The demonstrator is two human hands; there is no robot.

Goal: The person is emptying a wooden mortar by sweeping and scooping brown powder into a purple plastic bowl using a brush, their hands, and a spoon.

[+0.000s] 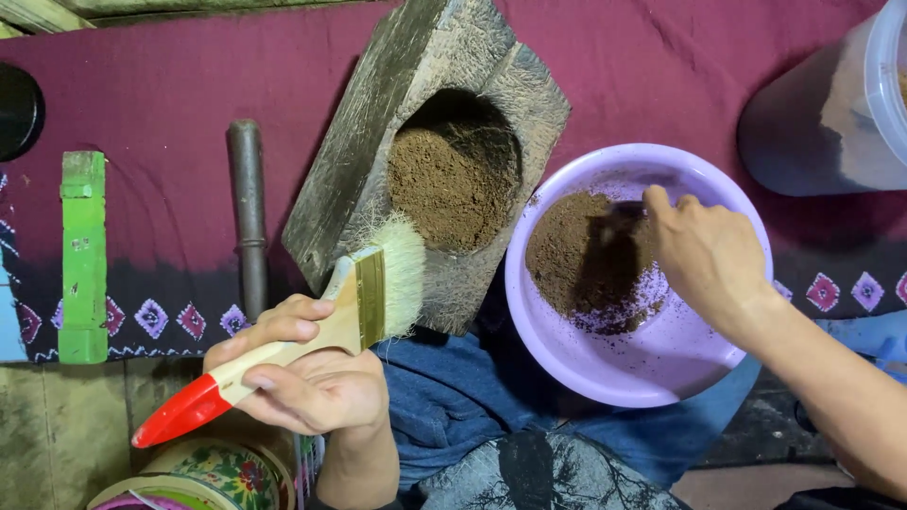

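My left hand [302, 378] grips a flat paintbrush [359, 297] with a wooden handle, red tip and pale bristles. The bristles rest against the front edge of a weathered wooden block [368, 142]. A round hollow in the block holds brown powder [444, 184]. My right hand [709, 255] reaches into a lilac plastic bowl [661, 364] with more brown powder [567, 246] heaped on its left side. Its fingers close on a small dark utensil [619, 215] pushed into the powder; the utensil's shape is mostly hidden.
A maroon patterned cloth [170, 85] covers the surface. A dark metal rod [248, 208] and a green wooden piece [83, 255] lie left of the block. A clear plastic jar [841, 104] stands at the top right. A floral round tin [213, 472] sits at the bottom left.
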